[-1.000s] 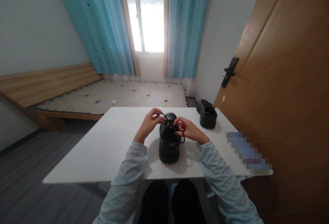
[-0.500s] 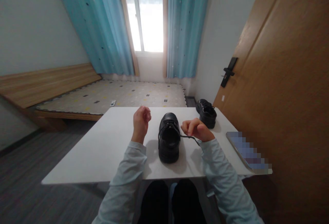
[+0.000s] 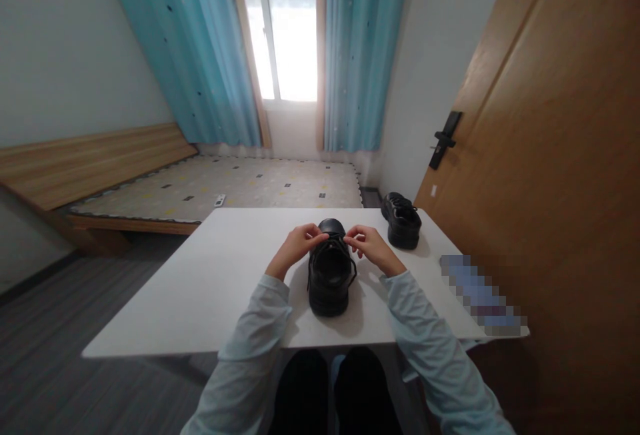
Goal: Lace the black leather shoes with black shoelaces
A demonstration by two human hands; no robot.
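Both hands have moved inward since the earlier frame: the bare left hand (image 3: 299,247) and bare right hand (image 3: 373,248) now meet at the front of the black, round-toed leather shoe (image 3: 329,295), over its thin black cord laces (image 3: 334,242). Lace no longer stretches out toward the right sleeve; lengths drop along both sides of the opening. Work, in my judgement, is back at the lacing. Fingertips of each hand are drawn together; whether lace is pinched between them cannot be told. Shoe stands upright, toe away, set back from the near edge of the white, flat-topped table (image 3: 200,288). White surface extends widely leftward; rightward room is bounded by a second black leather shoe (image 3: 404,230) near the far right corner.
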